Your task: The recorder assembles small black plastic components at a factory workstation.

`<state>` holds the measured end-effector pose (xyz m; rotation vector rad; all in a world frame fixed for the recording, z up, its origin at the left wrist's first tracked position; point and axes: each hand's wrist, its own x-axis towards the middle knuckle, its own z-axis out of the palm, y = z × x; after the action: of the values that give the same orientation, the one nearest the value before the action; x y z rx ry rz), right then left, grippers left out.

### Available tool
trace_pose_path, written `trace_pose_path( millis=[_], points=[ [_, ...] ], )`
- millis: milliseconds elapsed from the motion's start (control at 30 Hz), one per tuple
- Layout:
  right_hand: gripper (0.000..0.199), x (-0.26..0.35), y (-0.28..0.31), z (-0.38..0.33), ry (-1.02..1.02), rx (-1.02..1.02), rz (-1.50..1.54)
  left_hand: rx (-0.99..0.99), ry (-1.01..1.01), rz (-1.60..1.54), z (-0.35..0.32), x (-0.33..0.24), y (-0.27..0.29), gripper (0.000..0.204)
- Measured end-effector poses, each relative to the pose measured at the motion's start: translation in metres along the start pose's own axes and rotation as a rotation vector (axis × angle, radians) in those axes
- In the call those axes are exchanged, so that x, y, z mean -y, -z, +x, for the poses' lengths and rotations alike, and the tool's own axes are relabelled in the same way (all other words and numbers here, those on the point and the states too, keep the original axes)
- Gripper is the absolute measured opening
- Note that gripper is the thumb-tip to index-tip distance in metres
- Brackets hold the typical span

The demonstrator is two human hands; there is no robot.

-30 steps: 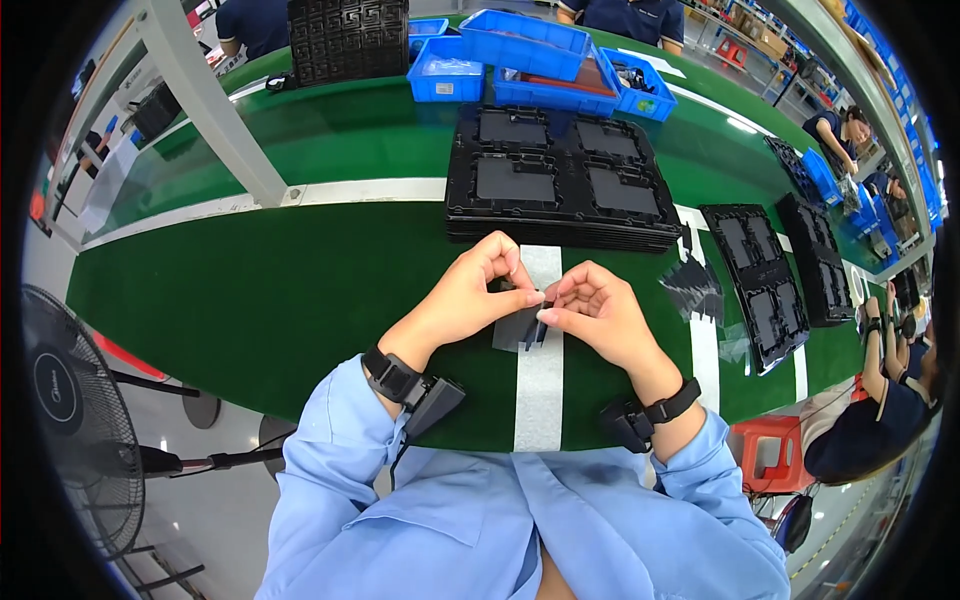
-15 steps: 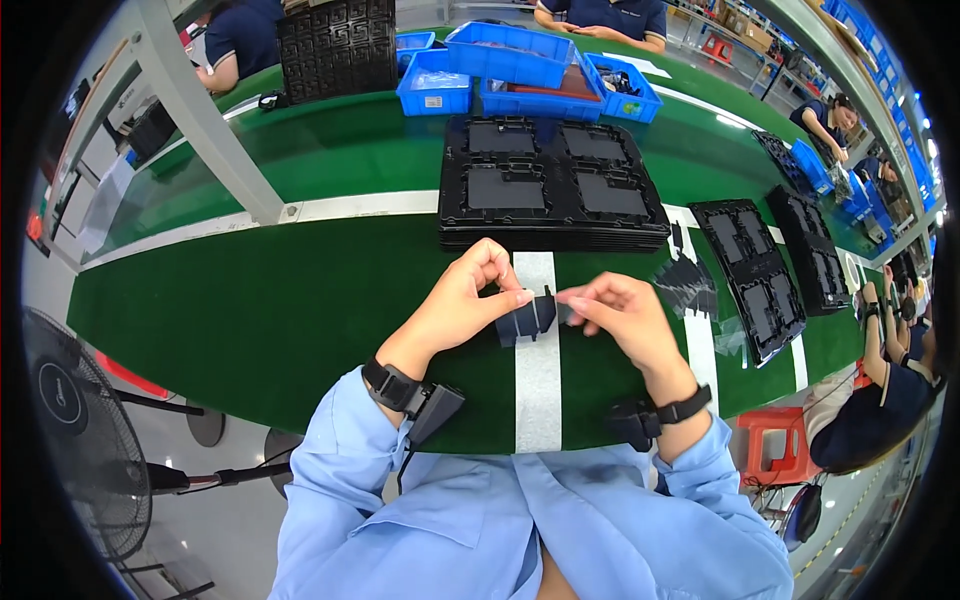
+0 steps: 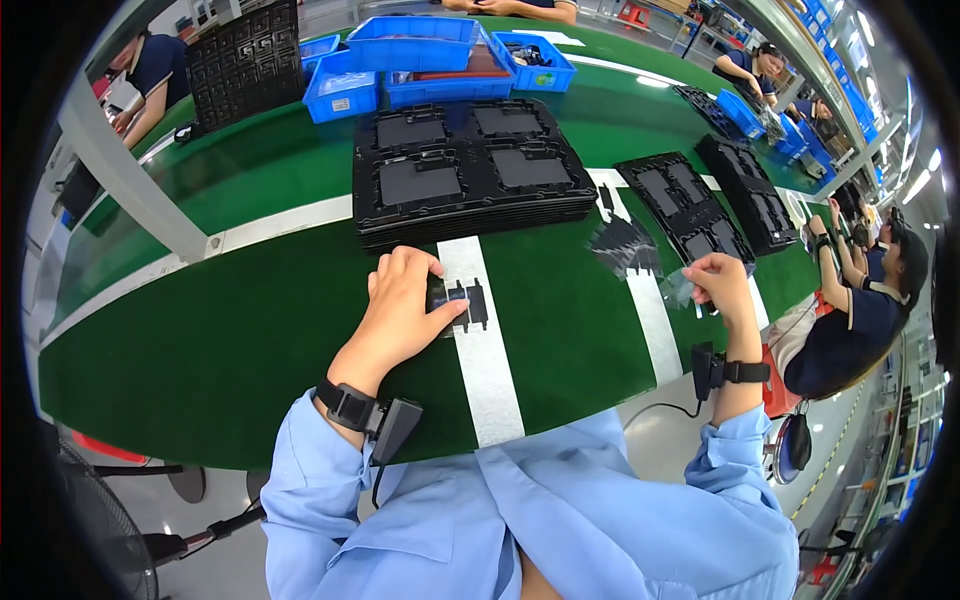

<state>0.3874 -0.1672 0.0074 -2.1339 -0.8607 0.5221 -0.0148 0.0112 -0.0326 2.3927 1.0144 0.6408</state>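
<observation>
Over the white strip (image 3: 487, 370) on the green table, my left hand (image 3: 392, 308) grips a small thin black sheet part with tabs (image 3: 477, 303), its thumb pressed on the face. Farther right, my right hand (image 3: 728, 285) pinches a piece of transparent film (image 3: 677, 291) between thumb and fingers. That film hangs close to the table, by other transparent pieces. Between the hands and a little beyond them lies a fanned pile of similar black parts (image 3: 622, 246). Both wrists wear black straps with small black devices.
Beyond my left hand stands a stack of black trays (image 3: 470, 185) with rectangular recesses. More black trays (image 3: 685, 205) lie to the right. Blue bins (image 3: 415, 45) sit at the back. A metal post (image 3: 140, 170) rises at left. Co-workers (image 3: 860, 310) sit at right and behind.
My right hand has moved away to the right with the transparent film. My left hand has come down and left with the black part, now turned flatter. The whole view has shifted.
</observation>
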Motion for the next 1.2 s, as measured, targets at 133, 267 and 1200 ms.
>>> trace_pose_path(
  millis=[133,267,1200],
  points=[
    [0.02,-0.004,-0.023,0.006,0.203,-0.087,-0.407,0.008,-0.002,-0.015,-0.001,0.003,0.001,0.035],
    [0.026,0.012,-0.033,-0.005,0.348,-0.314,-0.69,0.001,0.045,0.01,0.001,0.004,0.0,0.033],
    [0.029,0.302,-0.263,0.12,0.678,0.676,-0.718,0.059,-0.009,-0.005,0.002,0.01,0.008,0.041]
  ],
)
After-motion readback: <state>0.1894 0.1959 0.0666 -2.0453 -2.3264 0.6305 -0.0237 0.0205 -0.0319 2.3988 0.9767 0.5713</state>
